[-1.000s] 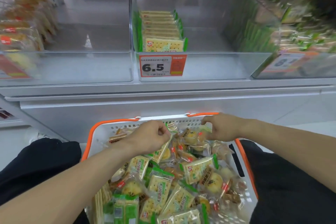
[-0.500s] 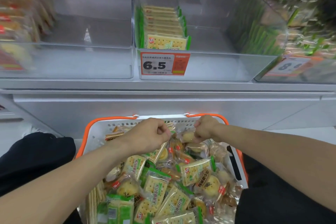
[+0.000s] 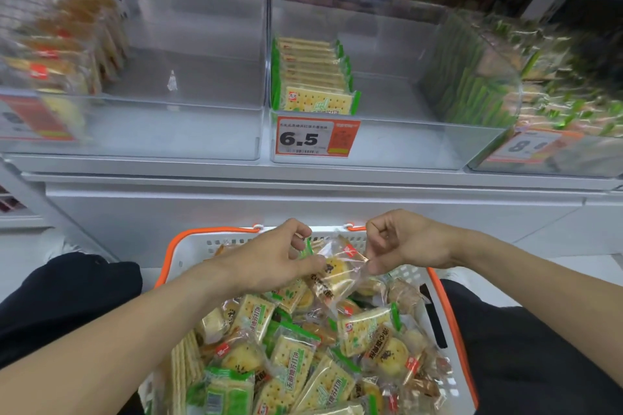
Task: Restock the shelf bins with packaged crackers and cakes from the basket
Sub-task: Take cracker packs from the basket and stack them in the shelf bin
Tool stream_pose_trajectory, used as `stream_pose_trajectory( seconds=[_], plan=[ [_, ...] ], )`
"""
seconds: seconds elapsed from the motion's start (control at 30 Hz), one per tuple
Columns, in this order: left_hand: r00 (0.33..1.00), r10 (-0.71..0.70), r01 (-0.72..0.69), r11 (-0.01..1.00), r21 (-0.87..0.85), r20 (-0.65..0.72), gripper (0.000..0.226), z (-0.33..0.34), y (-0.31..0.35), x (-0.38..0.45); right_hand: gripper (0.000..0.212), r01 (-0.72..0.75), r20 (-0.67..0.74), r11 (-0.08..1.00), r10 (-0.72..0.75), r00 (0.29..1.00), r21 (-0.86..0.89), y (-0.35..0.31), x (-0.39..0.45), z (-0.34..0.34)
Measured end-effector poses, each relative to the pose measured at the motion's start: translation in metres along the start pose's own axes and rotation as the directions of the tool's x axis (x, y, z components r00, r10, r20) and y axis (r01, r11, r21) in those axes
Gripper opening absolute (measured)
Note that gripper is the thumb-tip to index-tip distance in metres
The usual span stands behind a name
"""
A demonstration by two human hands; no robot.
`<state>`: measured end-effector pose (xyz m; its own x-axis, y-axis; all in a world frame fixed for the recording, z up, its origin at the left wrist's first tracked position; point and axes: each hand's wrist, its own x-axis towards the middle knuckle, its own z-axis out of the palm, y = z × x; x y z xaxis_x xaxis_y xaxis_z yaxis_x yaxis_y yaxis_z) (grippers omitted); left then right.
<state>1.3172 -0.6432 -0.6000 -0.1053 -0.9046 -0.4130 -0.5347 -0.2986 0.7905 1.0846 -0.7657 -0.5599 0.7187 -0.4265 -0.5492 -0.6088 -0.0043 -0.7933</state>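
Basket [image 3: 188, 248], clear-wrapped yellow cake [image 3: 332, 274]

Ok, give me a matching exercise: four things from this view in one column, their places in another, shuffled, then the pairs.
1. cake packet
2. cracker row
3. price tag 6.5
4. basket

A. on the middle bin's front
B. between the knees
C. pinched by left hand and right hand
D. standing inside the middle bin

Pairs: 1-C, 2-D, 3-A, 4-B

White basket [image 3: 418, 274] with orange rim — green-edged yellow crackers [image 3: 315, 99]; price tag [image 3: 317, 138] orange and white.
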Motion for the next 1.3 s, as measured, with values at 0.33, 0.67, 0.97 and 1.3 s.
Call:
stream_pose_trajectory(
  seconds=[0.33, 0.67, 0.97, 1.3],
  plan=[
    [0.989, 0.142, -0.148, 0.897, -0.417, -0.047, 0.051, -0.017, 0.007, -0.019, 0.049, 0.147, -0.198, 0.988, -0.137, 0.971, 0.038, -0.042, -0.019, 0.022],
    [0.849, 0.149, -0.406, 0.798, -0.446, -0.506, 0.047, -0.092, -0.005, -0.084, 0.013, 0.439, -0.477, 0.888, -0.448, 0.756, -0.139, -0.139, 0.003, 0.095],
    [0.519, -0.269, -0.329, 0.813, -0.480, -0.811, 0.015, -0.153, -0.065, -0.126, 0.012, 0.552, -0.543, 0.666, -0.739, 0.399, -0.501, -0.265, 0.071, 0.125],
    [0.504, -0.374, -0.310, 0.763, -0.567, -0.779, 0.011, -0.164, -0.063, -0.103, 0.027, 0.309, -0.336, 0.880, -0.432, 0.837, -0.360, -0.313, 0.185, 0.147]
  ],
)
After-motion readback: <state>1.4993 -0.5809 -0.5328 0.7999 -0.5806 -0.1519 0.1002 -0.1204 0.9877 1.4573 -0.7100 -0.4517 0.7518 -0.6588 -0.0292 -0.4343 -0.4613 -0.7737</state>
